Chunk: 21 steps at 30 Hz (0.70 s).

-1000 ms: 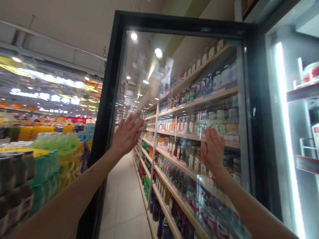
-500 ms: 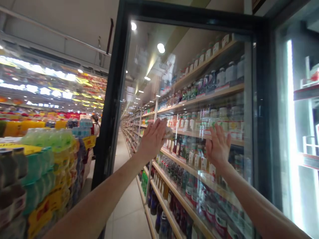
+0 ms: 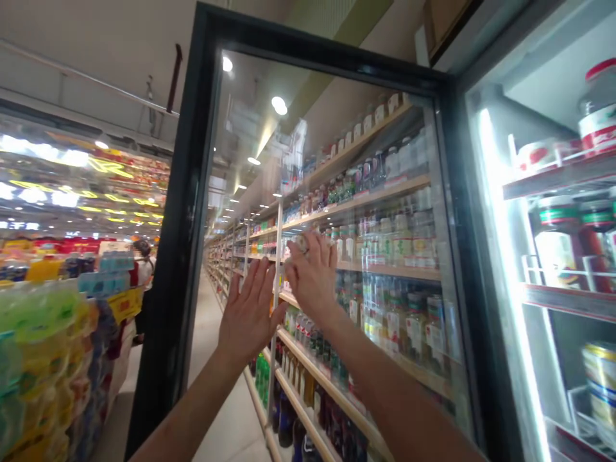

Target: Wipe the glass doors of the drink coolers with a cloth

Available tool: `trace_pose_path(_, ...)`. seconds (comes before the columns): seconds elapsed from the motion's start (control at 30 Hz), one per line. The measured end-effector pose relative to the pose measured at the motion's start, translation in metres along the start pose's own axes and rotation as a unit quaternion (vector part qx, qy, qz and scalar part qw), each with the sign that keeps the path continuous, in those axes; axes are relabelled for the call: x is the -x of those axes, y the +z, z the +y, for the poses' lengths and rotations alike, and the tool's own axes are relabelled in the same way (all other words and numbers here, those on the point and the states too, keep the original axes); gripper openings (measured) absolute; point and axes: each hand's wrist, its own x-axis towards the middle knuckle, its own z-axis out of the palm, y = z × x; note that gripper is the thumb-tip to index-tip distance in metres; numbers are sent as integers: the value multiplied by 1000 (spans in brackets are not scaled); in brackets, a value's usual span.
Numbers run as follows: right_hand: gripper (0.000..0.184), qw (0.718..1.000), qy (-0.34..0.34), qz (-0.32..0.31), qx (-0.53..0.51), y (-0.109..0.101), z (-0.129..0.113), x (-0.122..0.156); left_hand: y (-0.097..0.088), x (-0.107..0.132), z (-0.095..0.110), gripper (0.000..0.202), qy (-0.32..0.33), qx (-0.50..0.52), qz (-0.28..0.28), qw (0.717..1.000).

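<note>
A glass door (image 3: pixel 250 83) with a black frame stands swung out in front of me. My left hand (image 3: pixel 248 314) lies flat against or just off the glass, fingers apart, holding nothing. Beside it and slightly higher, my right hand (image 3: pixel 315 282) has its fingers bent over a crumpled whitish cloth (image 3: pixel 302 244) at the glass. Most of that cloth is hidden behind the fingers, so I cannot tell its full shape.
Through the glass, long shelves of bottles (image 3: pixel 337 199) line an aisle. On the right is a lit cooler with racks (image 3: pixel 568 298) of bottles and cans. Stacked drink packs (image 3: pixel 52 346) stand on the left. A person (image 3: pixel 144 276) stands farther back.
The cloth was under my left hand and is now under my right. My right hand has moved left across the glass, my left hand left and down. The view has turned right.
</note>
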Motion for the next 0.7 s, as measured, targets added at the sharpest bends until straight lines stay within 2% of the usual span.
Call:
trace_pose_path(0.07,32,1000,-1,6,27,-14,47,4,3,-1,4,70,-9,-2,-3,1000)
trace_pose_path(0.13,33,997,38,19,57,-28,106,12,6,-3,6,72,-19,-4,-3,1000)
trace_pose_path(0.2,40,983,127,100,84,-37,151,18,10,-3,7,73,-27,-6,-3,1000)
trace_pose_path(0.23,45,974,159,134,86,-38,160,21,11,-2,7,73,-30,-5,-2,1000)
trace_pose_path(0.27,49,969,175,154,86,-35,158,22,13,-1,6,73,-32,-3,-2,999)
trace_pose_path(0.3,53,970,166,155,87,-30,147,23,14,-1,6,73,-33,0,-1,999)
trace_pose_path(0.33,54,978,126,140,87,-24,129,25,15,0,5,72,-32,3,2,999)
trace_pose_path(0.4,51,995,-14,55,79,-11,90,30,17,0,4,71,-30,8,10,999)
trace_pose_path(0.43,50,993,-92,7,73,-8,79,34,18,0,3,71,-29,11,12,999)
trace_pose_path(0.47,48,986,-146,-27,72,-8,77,38,19,0,3,71,-28,13,14,999)
trace_pose_path(0.5,47,985,-147,-35,82,-11,84,43,20,-1,2,71,-30,14,16,999)
trace_pose_path(0.53,47,990,-101,-23,100,-16,98,47,21,-1,2,72,-31,14,16,999)
trace_pose_path(0.57,48,993,-23,10,120,-22,115,51,22,-1,2,72,-31,13,14,999)
trace_pose_path(0.63,51,976,138,94,137,-31,144,55,24,0,2,74,-28,15,11,999)
trace_pose_path(0.67,52,967,178,125,133,-32,147,56,24,0,1,74,-28,17,10,999)
trace_pose_path(0.7,53,966,180,135,125,-30,142,57,25,0,1,74,-28,20,11,999)
